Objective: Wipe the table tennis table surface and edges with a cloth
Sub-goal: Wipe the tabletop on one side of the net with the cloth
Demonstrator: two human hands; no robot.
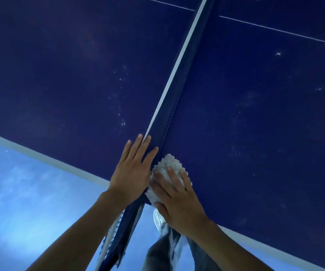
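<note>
At the near edge of the blue worktop, just right of the net, the white nubby cloth lies flat on the playing surface, its left side touching the foot of the net. The right grip rests on top of it, released, its fingers spread and pressing down (the thumb lies at the cloth's near end). The left grip is released too, its 4 fingers straight and flat against the net's left side, fingertips at the white top band. Pale specks dot the left half. A white edge line borders the worktop; below it show a light blue floor, 1 white shoe and grey trousers.
</note>
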